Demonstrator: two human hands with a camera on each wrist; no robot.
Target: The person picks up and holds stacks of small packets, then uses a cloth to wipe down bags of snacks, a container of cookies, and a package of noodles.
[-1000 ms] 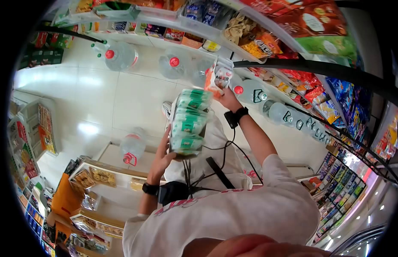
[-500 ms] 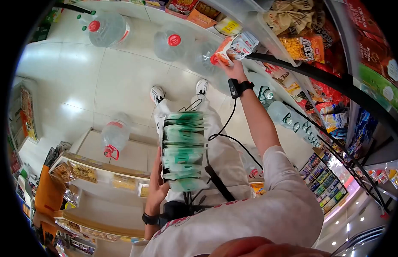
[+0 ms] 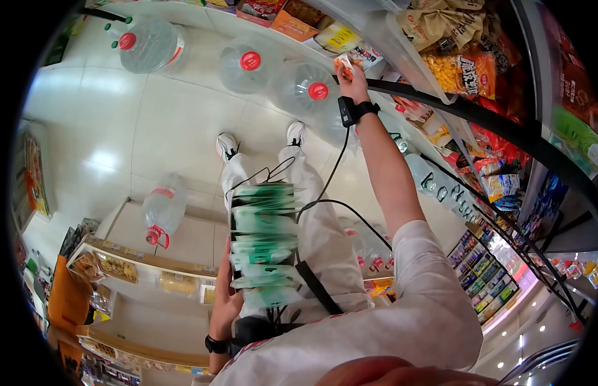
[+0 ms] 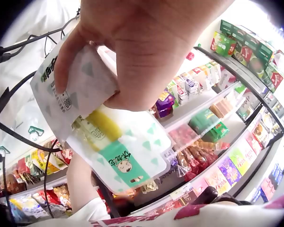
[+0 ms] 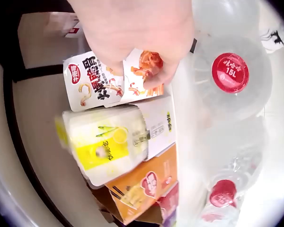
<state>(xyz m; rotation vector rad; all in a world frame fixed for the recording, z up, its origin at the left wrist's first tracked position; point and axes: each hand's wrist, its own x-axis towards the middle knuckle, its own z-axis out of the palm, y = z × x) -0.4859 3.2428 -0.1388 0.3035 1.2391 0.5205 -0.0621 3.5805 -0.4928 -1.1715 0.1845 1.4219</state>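
Note:
My left hand point(image 4: 142, 52) grips a white display box point(image 4: 68, 90) holding a row of green-and-white snack packets point(image 3: 263, 248), in front of my legs. One packet with a green label point(image 4: 125, 165) faces the left wrist view. Out at the lower shelf, my right hand point(image 3: 352, 83) pinches a white and orange snack packet point(image 5: 92, 80). That packet lies beside a yellow-and-white packet point(image 5: 106, 149) standing in a white box point(image 5: 158, 125). Part of the pinched packet is hidden behind my fingers.
Large water bottles point(image 3: 247, 67) stand on the floor along the shelf. A black rail point(image 3: 427, 96) runs past my right wrist. Another bottle point(image 3: 164, 209) stands at left by a low shelf point(image 3: 144, 257). Cables hang before my legs.
My right hand has brought its packet down to the lower shelf, beside the yellow-and-white packets. The green packets in my left hand have shifted slightly left and down in the head view.

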